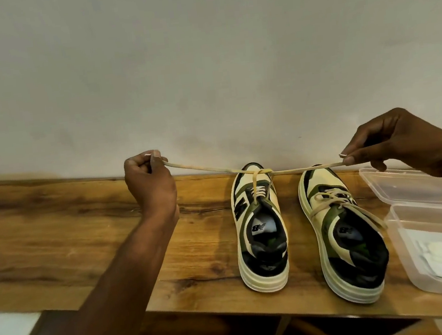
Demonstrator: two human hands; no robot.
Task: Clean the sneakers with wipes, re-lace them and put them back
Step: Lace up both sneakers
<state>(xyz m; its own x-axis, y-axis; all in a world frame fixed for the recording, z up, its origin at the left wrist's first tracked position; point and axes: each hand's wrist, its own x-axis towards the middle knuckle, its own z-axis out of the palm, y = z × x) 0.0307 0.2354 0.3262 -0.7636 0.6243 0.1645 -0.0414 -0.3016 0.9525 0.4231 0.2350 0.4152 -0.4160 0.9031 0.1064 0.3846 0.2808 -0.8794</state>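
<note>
Hands (149, 181) (393, 142) pinching lace (259, 173), wipe box (427, 226) beside

Dim warm light, soft shadows, wide-angle bending at edges, slight blur lower left.

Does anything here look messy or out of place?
Not much. The right sneaker has a loose lace end trailing over its side. The left sneaker has its lace pulled taut between the left hand and right hand, mid-knot.

cream, green and black sneakers (259, 226), cream laces (203, 170), brown woodgrain shelf (56, 227)
</note>
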